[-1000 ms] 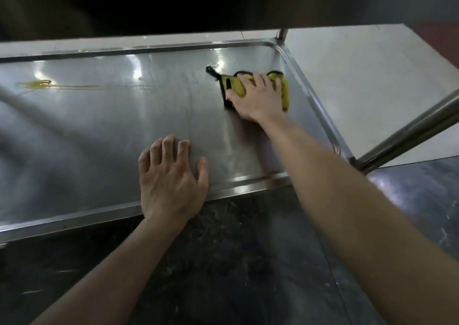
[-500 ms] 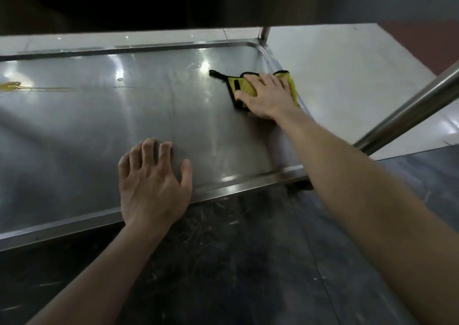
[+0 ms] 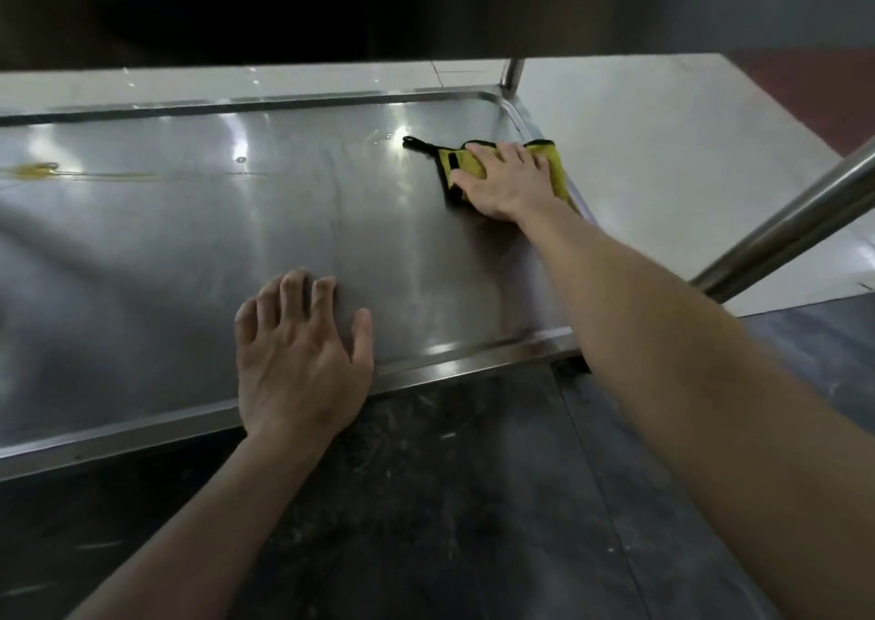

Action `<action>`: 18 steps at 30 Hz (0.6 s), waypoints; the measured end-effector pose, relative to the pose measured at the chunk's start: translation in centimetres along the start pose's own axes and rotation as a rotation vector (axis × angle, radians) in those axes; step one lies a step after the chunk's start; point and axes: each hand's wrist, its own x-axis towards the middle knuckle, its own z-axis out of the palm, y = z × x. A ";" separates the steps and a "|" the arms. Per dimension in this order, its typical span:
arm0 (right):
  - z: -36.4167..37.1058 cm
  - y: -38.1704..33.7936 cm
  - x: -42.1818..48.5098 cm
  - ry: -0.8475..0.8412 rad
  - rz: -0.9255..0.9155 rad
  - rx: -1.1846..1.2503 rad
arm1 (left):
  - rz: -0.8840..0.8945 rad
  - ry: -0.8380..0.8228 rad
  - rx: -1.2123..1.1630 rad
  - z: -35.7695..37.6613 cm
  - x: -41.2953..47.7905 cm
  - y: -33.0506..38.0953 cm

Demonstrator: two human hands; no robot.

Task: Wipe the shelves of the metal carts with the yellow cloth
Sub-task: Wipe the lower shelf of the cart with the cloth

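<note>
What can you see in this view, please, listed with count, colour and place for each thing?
shelf: one, silver metal, across the left and centre
yellow cloth: one, yellow with black edging, on the shelf near its far right corner
streak: one, yellowish, on the shelf at far left
posts: two, silver, one at the far right corner, one slanting at the right edge
floor: dark marbled in front, pale tile to the right
hands: two, bare; left hand flat on the shelf by its near rim, right hand pressing on the cloth
</note>
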 end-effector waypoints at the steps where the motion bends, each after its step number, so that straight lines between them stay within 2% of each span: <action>1: 0.3 -0.5 -0.4 -0.001 0.007 0.011 | -0.005 0.000 -0.004 0.0 0.0 0.0; 3: 1.5 -0.9 -5.2 0.041 -0.060 0.019 | -0.009 0.016 -0.011 -0.1 -0.3 0.1; 5: 2.7 -0.6 -12.7 0.076 -0.238 0.009 | -0.005 0.034 -0.017 -0.3 -0.4 0.1; 7: 3.0 0.2 -18.7 0.012 -0.394 0.020 | 0.003 0.030 -0.010 -0.1 -0.2 0.0; 8: 2.6 0.7 -20.2 -0.013 -0.411 0.023 | 0.004 0.032 -0.008 -0.1 -0.1 0.0; 9: 2.0 0.7 -21.2 -0.011 -0.353 0.026 | 0.005 0.033 -0.009 -0.1 -0.2 0.1; 12: 1.6 -1.9 -21.5 0.115 0.077 0.120 | 0.007 0.036 -0.028 -0.4 -0.3 0.3; 14: 2.7 -4.7 -19.9 0.088 0.274 0.099 | 0.005 0.026 -0.038 -0.4 -0.4 0.3; 16: 4.5 -7.1 -17.8 0.060 0.270 0.012 | 0.004 0.020 -0.019 -0.5 -0.5 0.2; 18: 4.9 -8.1 -16.1 0.085 0.088 -0.024 | 0.010 0.020 0.000 -0.6 -0.5 0.2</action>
